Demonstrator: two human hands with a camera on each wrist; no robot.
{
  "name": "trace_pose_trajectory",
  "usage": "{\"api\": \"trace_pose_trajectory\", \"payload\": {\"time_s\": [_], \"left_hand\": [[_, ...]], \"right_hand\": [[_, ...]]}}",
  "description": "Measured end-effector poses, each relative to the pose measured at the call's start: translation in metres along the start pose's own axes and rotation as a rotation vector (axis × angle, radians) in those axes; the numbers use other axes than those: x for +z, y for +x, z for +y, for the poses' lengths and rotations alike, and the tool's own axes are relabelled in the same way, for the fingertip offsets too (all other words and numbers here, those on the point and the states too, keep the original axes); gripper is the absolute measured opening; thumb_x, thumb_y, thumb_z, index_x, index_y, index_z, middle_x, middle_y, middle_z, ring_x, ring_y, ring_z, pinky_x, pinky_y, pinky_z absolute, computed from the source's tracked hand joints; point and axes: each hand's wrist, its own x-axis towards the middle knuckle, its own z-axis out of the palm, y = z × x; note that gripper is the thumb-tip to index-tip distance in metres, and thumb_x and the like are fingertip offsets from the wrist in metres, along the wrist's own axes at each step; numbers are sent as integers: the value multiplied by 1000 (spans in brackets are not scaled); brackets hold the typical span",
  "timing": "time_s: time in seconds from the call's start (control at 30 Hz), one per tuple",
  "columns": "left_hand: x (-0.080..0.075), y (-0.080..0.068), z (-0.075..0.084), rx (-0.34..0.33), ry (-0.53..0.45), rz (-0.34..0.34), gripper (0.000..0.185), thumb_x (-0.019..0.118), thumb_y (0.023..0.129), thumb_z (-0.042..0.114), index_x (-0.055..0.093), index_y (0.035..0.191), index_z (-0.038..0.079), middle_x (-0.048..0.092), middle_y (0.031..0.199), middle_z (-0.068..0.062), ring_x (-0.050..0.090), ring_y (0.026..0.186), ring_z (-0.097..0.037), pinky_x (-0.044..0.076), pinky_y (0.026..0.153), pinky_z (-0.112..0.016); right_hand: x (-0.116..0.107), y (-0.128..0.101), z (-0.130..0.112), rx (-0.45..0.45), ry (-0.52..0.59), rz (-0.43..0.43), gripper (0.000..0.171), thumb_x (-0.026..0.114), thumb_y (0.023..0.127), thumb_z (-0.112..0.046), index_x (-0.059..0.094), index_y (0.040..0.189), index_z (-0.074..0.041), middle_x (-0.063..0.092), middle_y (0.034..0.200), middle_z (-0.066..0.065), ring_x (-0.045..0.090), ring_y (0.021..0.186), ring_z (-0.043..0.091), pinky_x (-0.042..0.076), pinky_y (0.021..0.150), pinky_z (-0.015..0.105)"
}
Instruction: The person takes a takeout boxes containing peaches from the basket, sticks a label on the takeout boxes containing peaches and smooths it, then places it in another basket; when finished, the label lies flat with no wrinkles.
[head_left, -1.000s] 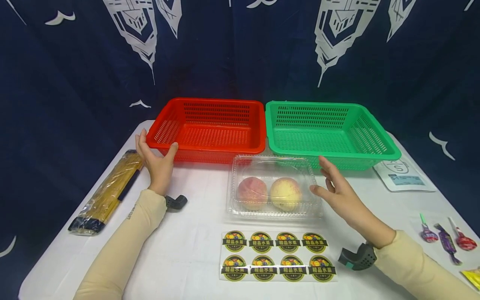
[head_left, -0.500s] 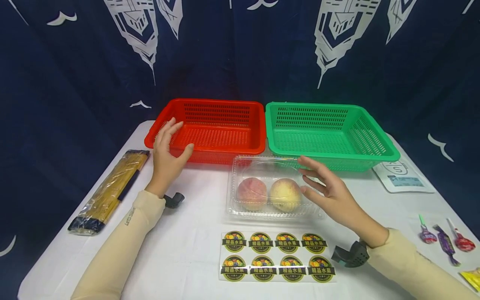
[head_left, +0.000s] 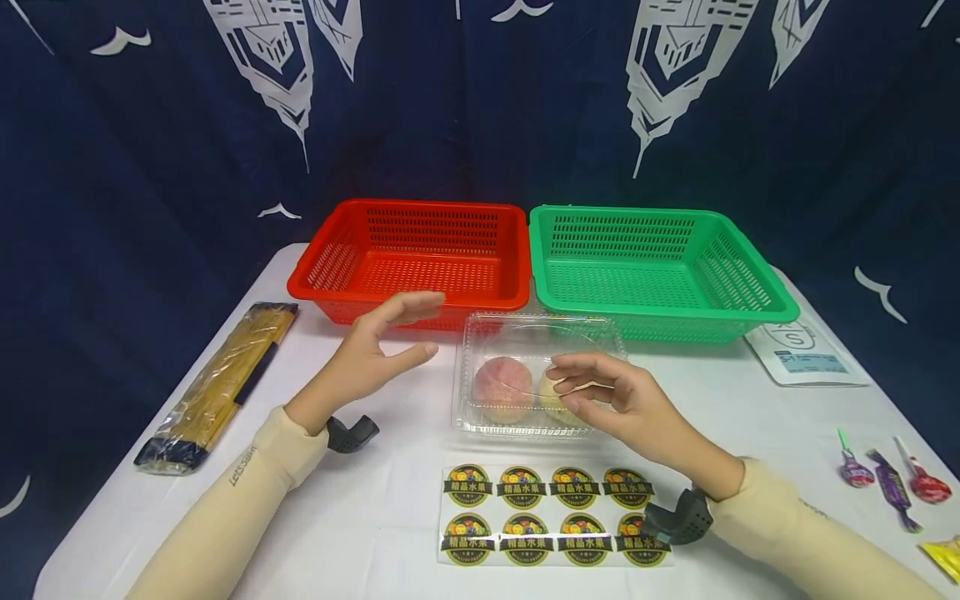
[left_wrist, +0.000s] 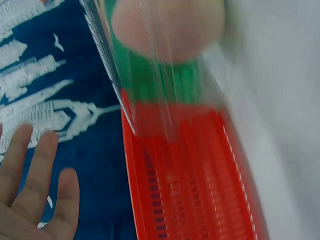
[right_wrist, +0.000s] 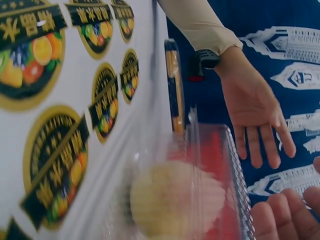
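Observation:
A lidded clear plastic box holds two peaches side by side: a pinkish peach on the left and a yellower peach on the right, partly hidden behind my fingers. My right hand overlaps the box's right half in the head view, fingers loosely bent and holding nothing. To the left of the box my left hand hovers over the table, fingers extended toward it and thumb apart. In the right wrist view the left hand shows its palm, with straight fingers.
A red basket and a green basket stand behind the box. In front lies a sheet of round fruit stickers. A wrapped bundle of brown sticks is at left; a white pouch, lollipops and candy at right.
My left hand has swung right, away from the red basket's left corner toward the box. My right hand has moved left over the box's right half. The box and peaches stay put.

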Motion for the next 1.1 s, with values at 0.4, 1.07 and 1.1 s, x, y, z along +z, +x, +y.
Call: {"api": "trace_pose_trajectory", "payload": {"time_s": [0.4,1.07,1.1], "left_hand": [[0,-19,6,-27,-191,-422,33,76,95,0,73,127,-3,76,125,-19,72,118,-26,55,107,-47],[19,-28,-21,-407,-232,-914,42,71,99,7,63,136,-12,79,119,-16,74,107,-11,57,95,-23],[19,-28,-22,-417,-228,-912,44,71,98,7,62,137,-12,79,119,-15,74,107,-12,57,94,-23]], "right_hand": [[28,-2,3,-90,46,-113,37,66,93,20,65,129,14,74,115,14,72,102,17,61,89,27],[62,-15,15,102,55,-467,30,68,100,4,67,130,7,75,91,5,65,82,-2,64,74,29],[63,-15,16,113,47,-470,31,69,100,4,67,130,7,75,91,4,65,81,-3,63,74,28]]}}
